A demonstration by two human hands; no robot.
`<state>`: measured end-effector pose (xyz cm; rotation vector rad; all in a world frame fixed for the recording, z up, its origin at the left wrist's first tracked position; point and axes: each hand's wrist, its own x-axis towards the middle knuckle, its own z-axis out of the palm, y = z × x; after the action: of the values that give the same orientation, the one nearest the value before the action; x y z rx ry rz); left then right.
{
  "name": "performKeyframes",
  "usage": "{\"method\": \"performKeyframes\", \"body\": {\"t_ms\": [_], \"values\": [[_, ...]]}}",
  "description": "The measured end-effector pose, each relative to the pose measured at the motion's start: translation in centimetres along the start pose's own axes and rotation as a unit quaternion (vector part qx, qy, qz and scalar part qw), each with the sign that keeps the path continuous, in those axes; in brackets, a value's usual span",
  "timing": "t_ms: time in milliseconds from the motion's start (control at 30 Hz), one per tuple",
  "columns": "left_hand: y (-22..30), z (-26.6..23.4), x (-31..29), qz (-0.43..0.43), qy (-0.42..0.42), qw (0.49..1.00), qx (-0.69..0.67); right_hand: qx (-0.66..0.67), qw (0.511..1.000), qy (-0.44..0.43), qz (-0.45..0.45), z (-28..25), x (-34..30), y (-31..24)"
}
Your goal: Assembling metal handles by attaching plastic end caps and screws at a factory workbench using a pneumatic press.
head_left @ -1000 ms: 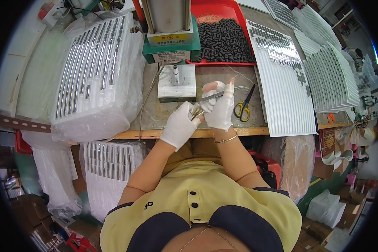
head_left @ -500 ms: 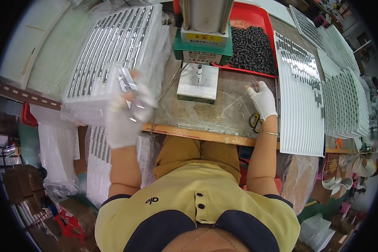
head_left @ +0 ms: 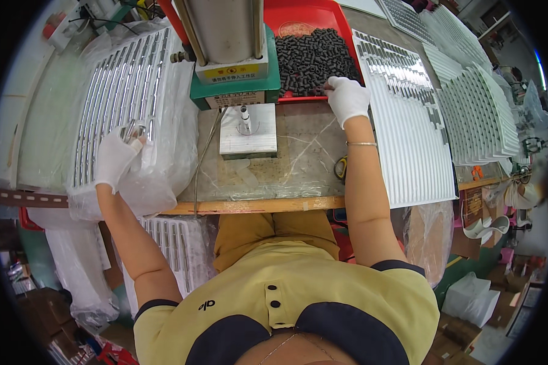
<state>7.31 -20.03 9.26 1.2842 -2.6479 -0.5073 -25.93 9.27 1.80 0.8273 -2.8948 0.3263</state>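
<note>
My left hand (head_left: 115,159), in a white glove with bare fingertips, is over the left white tray (head_left: 159,73), its fingers closed around shiny metal pieces (head_left: 134,131). Rows of similar silver strips fill that tray. My right hand (head_left: 349,101), gloved the same way, is at the near right corner of the red tray (head_left: 315,99), which holds many small black tubular parts (head_left: 316,61). Its fingertips are bent together beside those parts; what they hold, if anything, is hidden. Between my hands, a metal block (head_left: 248,143) with an upright pin (head_left: 245,117) sits below a press (head_left: 231,70).
On the right lies a white ribbed tray (head_left: 402,146) partly filled with silver pieces, with stacked white trays (head_left: 481,121) beyond it. Yellow-and-black scissors (head_left: 341,168) rest near my right forearm. A wooden edge (head_left: 256,206) runs along the bench front. A cable (head_left: 206,155) hangs beside the block.
My left hand, blurred earlier with shiny pieces in it, has moved left onto the strips in the tray. My right hand has moved from the bench up to the black parts. The whole view has shifted.
</note>
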Motion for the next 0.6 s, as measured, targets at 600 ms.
{"method": "performKeyframes", "body": {"t_ms": [600], "values": [[13.2, 14.2, -7.9, 0.096, -0.085, 0.903, -0.410, 0.274, 0.960, -0.004, -0.055, -4.2, -7.6, -2.3]]}}
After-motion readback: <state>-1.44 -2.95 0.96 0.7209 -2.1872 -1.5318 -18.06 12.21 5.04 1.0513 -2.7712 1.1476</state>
